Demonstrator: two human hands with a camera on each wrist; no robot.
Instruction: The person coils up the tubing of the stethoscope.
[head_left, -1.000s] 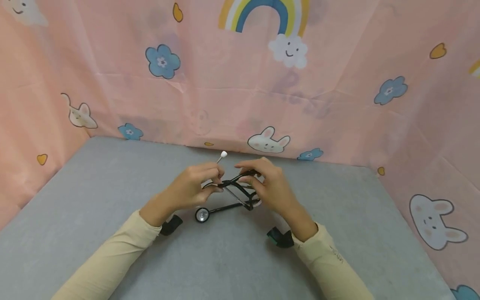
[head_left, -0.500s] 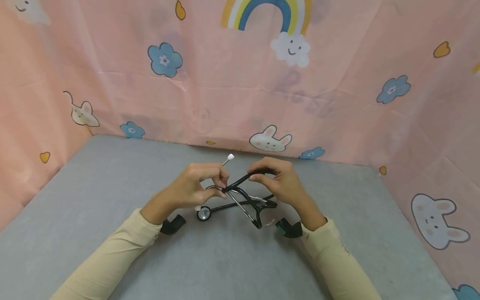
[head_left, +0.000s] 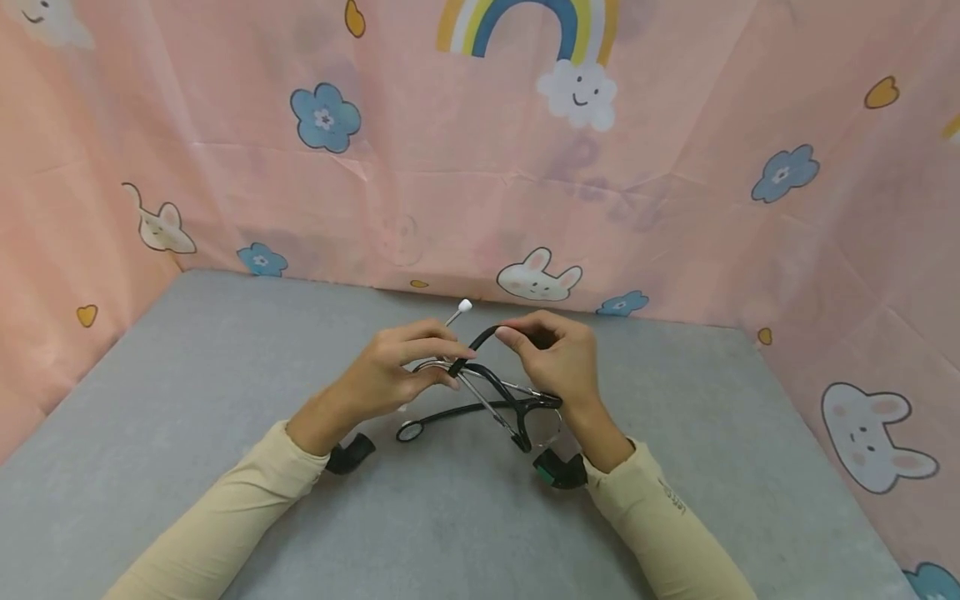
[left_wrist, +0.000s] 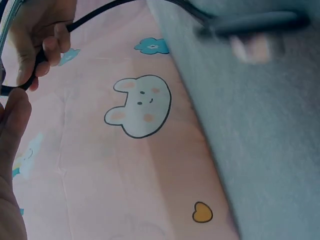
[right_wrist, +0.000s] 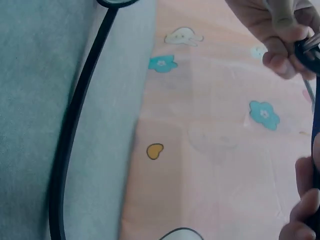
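Stethoscope [head_left: 519, 407] parts fan out above the middle of the bench [head_left: 420, 533], between a person's two hands; the left hand [head_left: 397, 362] has a nearly closed grip, thumb and fingers pinching the black tubing [head_left: 465, 407] where it meets the metal ear tubes [head_left: 484, 400]; the right hand [head_left: 561, 354] has its own grip tight on another stretch of that tubing, thumb against forefinger, and the left wrist view shows its other fingers curled; a white ear tip [head_left: 465, 306] stands up beyond the left hand; the round chest piece [head_left: 410, 431] lies at the far end of the tubing, nearer the left forearm, though whether it touches the bench I cannot tell.

Small dark lettering [head_left: 672, 496] runs along the right sleeve [head_left: 660, 517], too small to read; the left sleeve [head_left: 240, 500] is the same pale beige; a black device [head_left: 351, 454] sits below the left wrist, and a second black unit [head_left: 566, 471], with a green patch, sits below the right.

The bench is plain mottled grey; a pink curtain [head_left: 450, 167] hangs behind and at both sides, printed with a rainbow [head_left: 491, 21], smiling clouds [head_left: 579, 96], blue flowers [head_left: 341, 129], rabbit heads [head_left: 536, 282] and yellow hearts [head_left: 882, 92].
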